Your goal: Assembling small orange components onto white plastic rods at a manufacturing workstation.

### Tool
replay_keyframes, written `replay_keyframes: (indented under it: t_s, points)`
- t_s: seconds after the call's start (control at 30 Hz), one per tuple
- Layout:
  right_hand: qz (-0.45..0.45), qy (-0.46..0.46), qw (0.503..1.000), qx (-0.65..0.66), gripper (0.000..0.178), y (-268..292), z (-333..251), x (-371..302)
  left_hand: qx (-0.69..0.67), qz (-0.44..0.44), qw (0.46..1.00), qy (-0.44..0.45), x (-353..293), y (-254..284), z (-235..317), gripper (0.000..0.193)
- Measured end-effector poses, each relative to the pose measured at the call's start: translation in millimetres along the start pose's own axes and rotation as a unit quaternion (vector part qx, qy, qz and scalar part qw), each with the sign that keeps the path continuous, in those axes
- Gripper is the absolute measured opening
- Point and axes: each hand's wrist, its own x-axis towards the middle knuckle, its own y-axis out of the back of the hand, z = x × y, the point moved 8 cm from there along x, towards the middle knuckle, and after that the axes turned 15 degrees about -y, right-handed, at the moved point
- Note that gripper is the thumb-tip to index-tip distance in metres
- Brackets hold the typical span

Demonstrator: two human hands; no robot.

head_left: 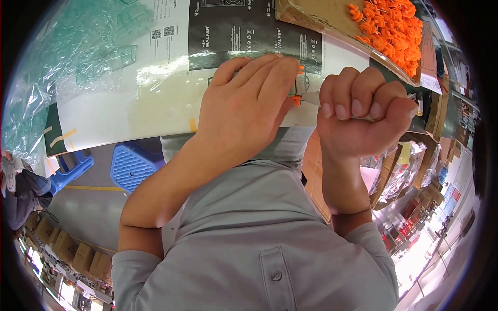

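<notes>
My left hand [246, 103] is closed, back upward, over a small clear part at the table's front edge. Most of that part lies hidden under the fingers. Beside my fingertips show a small orange piece [296, 100] and a bit of the clear part's outline [306, 82]. My right hand [360, 111] is wrapped in a fist around something pale with a tapered tip [311, 97]. The tip points left, close to the lower orange piece; whether they touch I cannot tell. The fist hides the rest of the held thing.
Several clear greenish plastic parts [124, 57] lie by crumpled clear film [46, 88] at the left. A cardboard tray [321, 20] at the far right carries a heap of orange pieces [391, 36]. Printed sheeting [129, 111] covers the table. A blue stool [132, 166] stands below.
</notes>
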Motion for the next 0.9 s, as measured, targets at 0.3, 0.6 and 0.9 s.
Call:
replay_keyframes:
  t_s: [0.3,0.6,0.9]
  points:
    - [-0.029,0.031,0.984,-0.170,0.055,-28.0,-0.7,-3.6,0.019,0.005,1.000,0.000,-2.6,-4.2,-2.8,0.052]
    - [-0.018,0.031,0.979,-0.201,0.049,-25.2,2.9,5.1,0.020,0.014,1.000,-0.005,0.0,-2.3,0.0,0.052]
    - [0.097,-0.144,0.981,-0.083,0.041,-15.2,17.8,29.2,-0.002,-0.004,1.000,0.011,3.4,4.5,1.7,0.048]
